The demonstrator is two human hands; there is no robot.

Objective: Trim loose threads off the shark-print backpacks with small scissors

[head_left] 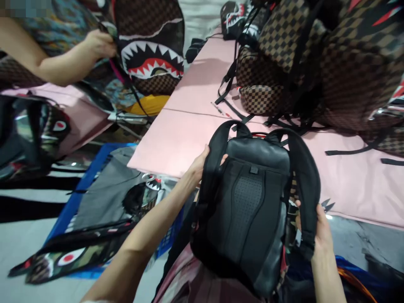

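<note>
A black backpack [252, 210] is upright in front of me, its padded back panel and two shoulder straps facing me. My left hand [201, 162] grips the left shoulder strap [214, 164] near its top, thumb outside and a fingertip showing on the inner side. Lower down, the right shoulder strap [304, 185] is held in my right hand [321, 229], with fingers wrapped round it. Two pointed metal blades [328, 205], like those of thread snips, show just beyond my right hand; whether I hold them or they lie on the table cannot be told.
Several brown checkered backpacks [277, 54] crowd the right of the pink table [186, 126]. A pen-like stick [217, 108] lies there. At the upper left, another person's hand [102, 44] holds a shark-mouth backpack [151, 42]. A blue crate [91, 176] with bag pieces stands below left.
</note>
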